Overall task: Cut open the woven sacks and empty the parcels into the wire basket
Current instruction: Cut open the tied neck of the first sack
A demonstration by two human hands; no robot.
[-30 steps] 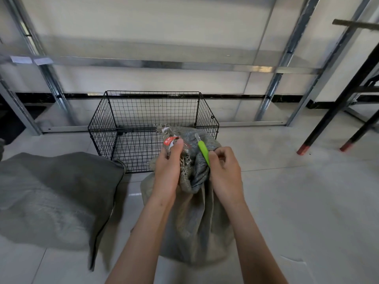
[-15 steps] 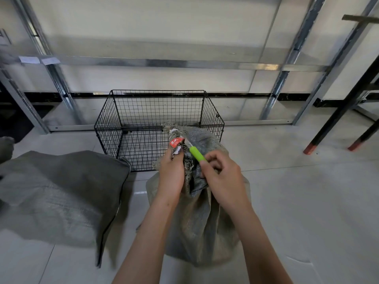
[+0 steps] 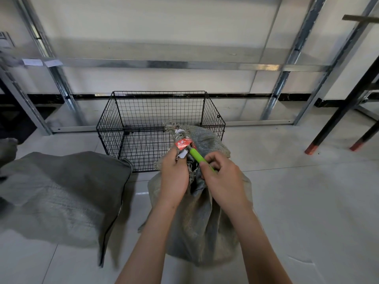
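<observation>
Our left hand point(image 3: 174, 177) grips the tied neck of the upright grey woven sack point(image 3: 203, 222) just before the empty black wire basket point(image 3: 158, 92), and our right hand point(image 3: 223, 181) holds the green-handled cutter point(image 3: 198, 157) against that neck, so we judge a slipping blade could nick the gripping hand.

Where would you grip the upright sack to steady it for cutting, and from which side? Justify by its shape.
Grip the sack at its gathered neck under the red tag, from the left, as the left hand does. There the weave is bunched narrow enough to wrap; below it is wide and slack. The right hand holds the green-handled cutter on the right, so probably keep that side free.
</observation>
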